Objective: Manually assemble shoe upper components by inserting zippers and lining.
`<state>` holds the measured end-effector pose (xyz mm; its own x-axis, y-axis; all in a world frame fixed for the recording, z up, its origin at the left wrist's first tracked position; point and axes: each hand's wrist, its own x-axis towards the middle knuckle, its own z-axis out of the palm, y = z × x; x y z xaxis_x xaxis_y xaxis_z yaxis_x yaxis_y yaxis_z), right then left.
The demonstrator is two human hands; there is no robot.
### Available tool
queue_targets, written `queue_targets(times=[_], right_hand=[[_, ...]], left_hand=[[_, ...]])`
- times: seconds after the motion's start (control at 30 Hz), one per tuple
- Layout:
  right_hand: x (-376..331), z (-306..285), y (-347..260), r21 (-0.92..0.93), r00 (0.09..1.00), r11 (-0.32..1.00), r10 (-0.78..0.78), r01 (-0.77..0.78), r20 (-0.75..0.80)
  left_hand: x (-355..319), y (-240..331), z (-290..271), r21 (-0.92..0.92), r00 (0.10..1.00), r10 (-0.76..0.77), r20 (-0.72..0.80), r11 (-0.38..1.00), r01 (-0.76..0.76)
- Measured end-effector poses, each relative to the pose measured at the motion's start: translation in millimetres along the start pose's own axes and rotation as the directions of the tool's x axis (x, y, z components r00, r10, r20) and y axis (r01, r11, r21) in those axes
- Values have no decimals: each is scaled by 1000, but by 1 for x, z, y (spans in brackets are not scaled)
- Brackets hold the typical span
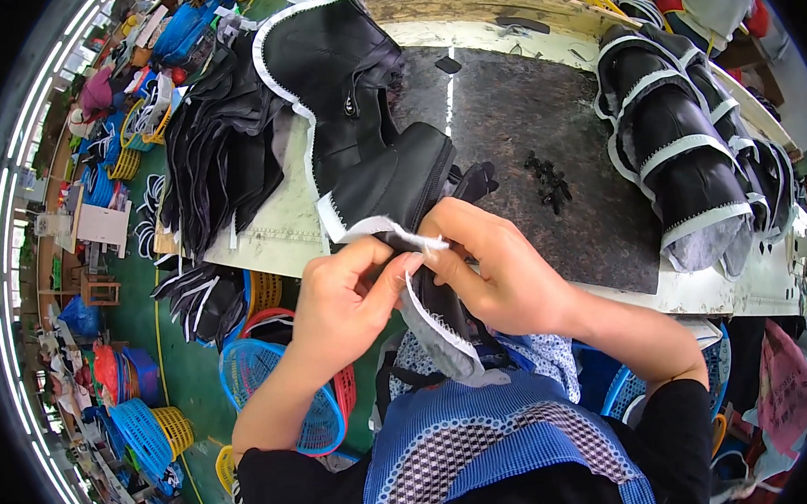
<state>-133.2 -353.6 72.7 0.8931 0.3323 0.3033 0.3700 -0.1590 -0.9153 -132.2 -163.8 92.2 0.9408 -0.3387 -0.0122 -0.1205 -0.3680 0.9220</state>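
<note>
open dark mat [525, 124] between 2 black boot-upper piles [230, 142] [692, 142], small black clips [549, 180] mid-mat

Table [526, 143]: dark mottled mat laid over a pale top, centre of the frame. Black boot uppers with white zigzag edging [327, 63] are stacked at upper left; a second row of uppers [683, 133] is laid at right; small black fittings [547, 178] are scattered mid-mat.

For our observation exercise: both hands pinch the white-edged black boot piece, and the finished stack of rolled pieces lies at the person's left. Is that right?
Not quite. The head view shows both hands, left hand and right hand, pinching the boot piece, but the stack of rolled pieces lies at the person's right.
</note>
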Motion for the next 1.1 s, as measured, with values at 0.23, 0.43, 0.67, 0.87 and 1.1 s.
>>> queue_targets(times=[0.23,0.43,0.67,0.87,1.1], right_hand=[[-10,26,15,-78,972,987,-154,142,-177],[-11,32,17,-173,940,966,-231,191,-252],[-7,-10,6,194,982,963,178,-187,61],[-3,-17,8,244,981,957,126,-159,146],[12,-22,-14,443,924,812,313,-381,221]], left_hand=[[3,-18,22,240,923,299,-243,940,-242],[0,-32,33,-50,920,111,-376,989,-140],[-9,-16,-12,-318,969,-116,217,930,183],[11,7,-25,60,941,55,335,995,-80],[13,23,-42,-88,946,3,326,996,27]])
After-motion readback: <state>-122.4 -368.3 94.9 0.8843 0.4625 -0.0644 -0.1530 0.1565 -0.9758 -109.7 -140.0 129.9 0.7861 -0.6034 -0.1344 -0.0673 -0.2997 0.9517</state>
